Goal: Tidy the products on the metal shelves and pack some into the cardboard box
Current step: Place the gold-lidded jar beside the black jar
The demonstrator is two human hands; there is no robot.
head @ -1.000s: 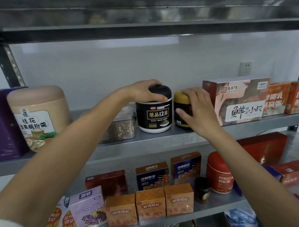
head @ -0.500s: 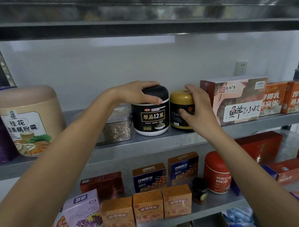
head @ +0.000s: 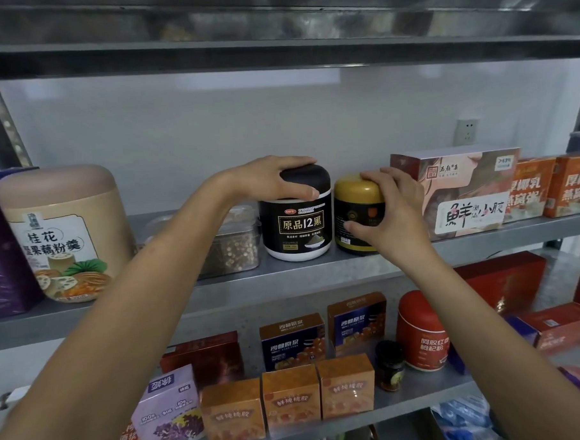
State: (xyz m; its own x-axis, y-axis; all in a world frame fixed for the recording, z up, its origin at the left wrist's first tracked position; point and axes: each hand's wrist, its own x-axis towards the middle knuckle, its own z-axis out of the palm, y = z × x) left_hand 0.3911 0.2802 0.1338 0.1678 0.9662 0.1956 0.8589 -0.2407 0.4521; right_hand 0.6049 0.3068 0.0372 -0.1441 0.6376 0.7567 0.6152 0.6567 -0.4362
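On the upper metal shelf (head: 317, 275) stands a black jar (head: 299, 226) with a black lid and gold lettering. My left hand (head: 270, 180) grips its lid from above. Right beside it stands a smaller dark jar with a yellow lid (head: 355, 213); my right hand (head: 394, 208) wraps around its right side, fingers over the lid and thumb on the label. Both jars are upright and almost touch. No cardboard box is in view.
On the same shelf: a big beige tub (head: 63, 233) at the left, a clear container of seeds (head: 233, 245) behind my left arm, a pink box (head: 463, 192) and orange boxes (head: 566, 187) at the right. The lower shelf (head: 406, 404) holds several small boxes, a red tub (head: 420, 334), a little jar (head: 389, 365).
The yellow-lidded jar has slid forward and sits next to the black jar; my right hand moved from its front to its right side. My left hand stays on the black lid.
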